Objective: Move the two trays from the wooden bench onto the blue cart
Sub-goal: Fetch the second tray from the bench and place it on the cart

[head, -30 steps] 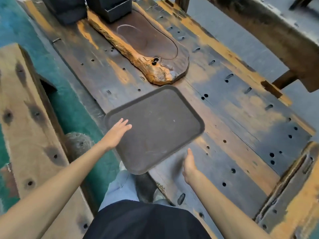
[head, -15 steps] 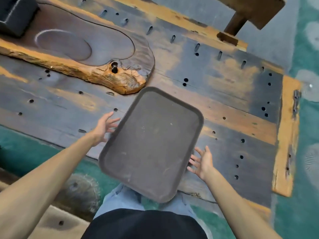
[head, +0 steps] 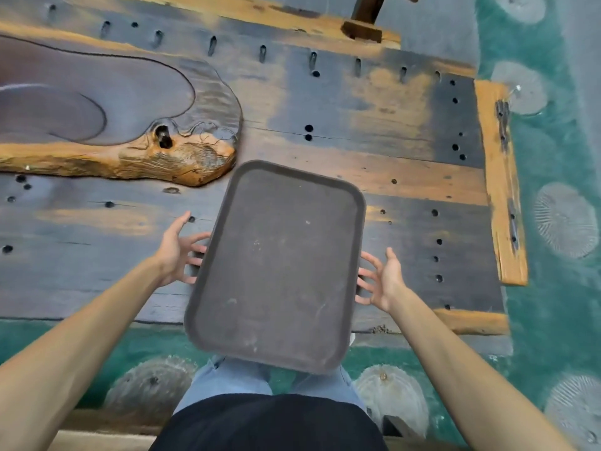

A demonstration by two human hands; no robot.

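A dark brown rectangular tray lies on the worn wooden bench, its near end hanging over the bench's front edge above my legs. My left hand is at the tray's left rim with fingers spread, the fingertips reaching the rim. My right hand is at the right rim, fingers also spread and touching the edge. Neither hand is closed on the tray. A carved wooden slab tray with a raw orange edge lies on the bench to the left. No blue cart is in view.
The bench's right end has an orange plank border, with green patterned floor beyond it and in front of the bench. A dark wooden leg stands behind the bench at the top.
The view has swung so the bench lies across it. The tray sits more lengthwise toward me, and both hands have closed in on its long sides, now touching the rims.
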